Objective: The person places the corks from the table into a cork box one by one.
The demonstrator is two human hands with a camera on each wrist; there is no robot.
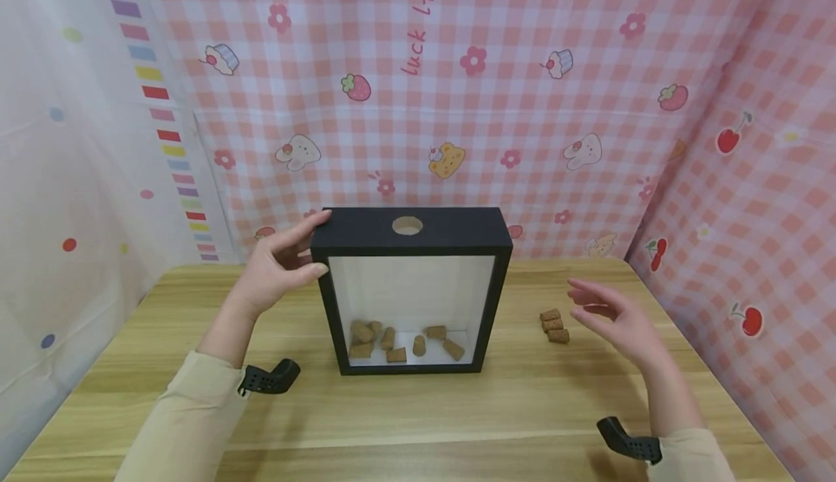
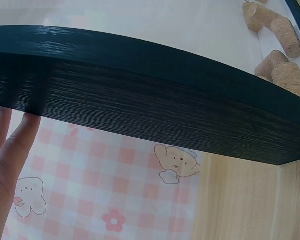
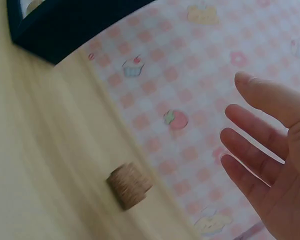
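A black shadow-box frame (image 1: 410, 239) with a clear front stands upright on the table, a round hole (image 1: 408, 226) in its top. Several corks (image 1: 419, 345) lie scattered on its white floor. At the box's upper left corner, my left hand (image 1: 277, 260) grips the side, thumb at the front edge and fingers toward the back. In the left wrist view two fingers (image 2: 21, 140) touch the far edge of the black side. My right hand (image 1: 610, 315) hovers with loosely bent fingers, holding nothing. Just left of it, three loose corks (image 1: 552, 326) lie together on the table.
The wooden table (image 1: 418, 431) runs back to a pink checked curtain (image 1: 457, 104). Another checked cloth (image 1: 771, 199) hangs along the right side, and a pale dotted curtain (image 1: 72, 162) along the left. Black wrist mounts (image 1: 271, 378) sit at both cuffs.
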